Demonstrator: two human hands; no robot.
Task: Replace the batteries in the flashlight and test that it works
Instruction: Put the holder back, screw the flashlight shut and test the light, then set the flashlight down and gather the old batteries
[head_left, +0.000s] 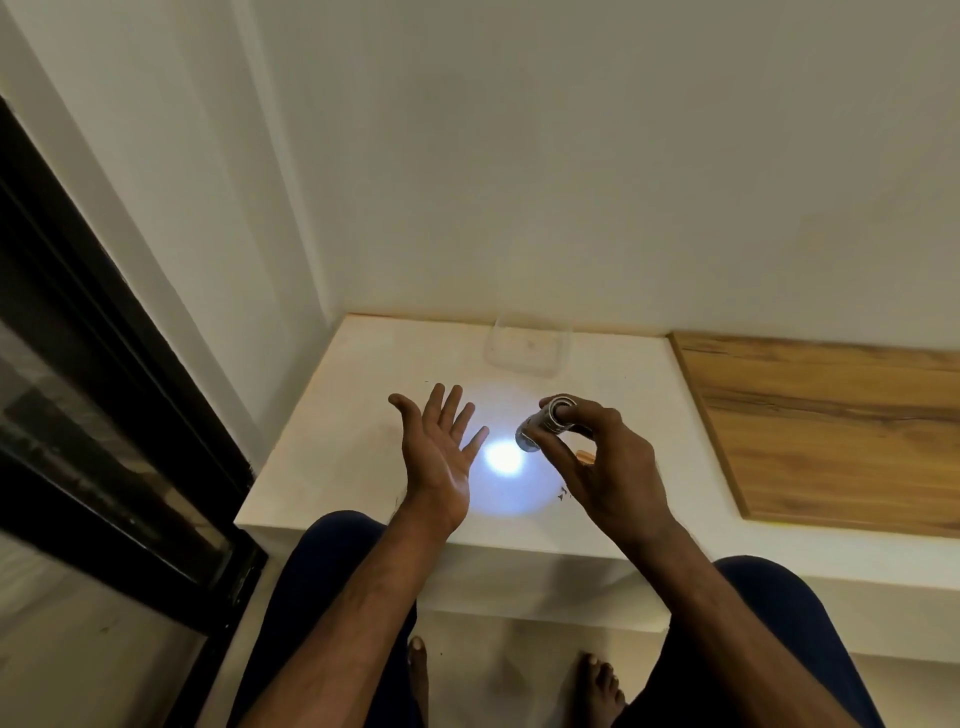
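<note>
My right hand (605, 462) grips a small silver flashlight (540, 423) above the white ledge (332, 447), its head tilted down and to the left. The flashlight is lit: a bright white spot (503, 458) falls on the ledge just below its head, ringed by a paler halo. My left hand (441, 447) hovers to the left of the spot, palm up, fingers straight and spread, holding nothing. Its fingertips reach the edge of the light.
A clear plastic container (524, 349) stands at the back of the ledge against the wall. A wooden panel (831, 426) lies to the right. A dark window frame (104, 389) runs along the left. My knees and bare feet show below the ledge.
</note>
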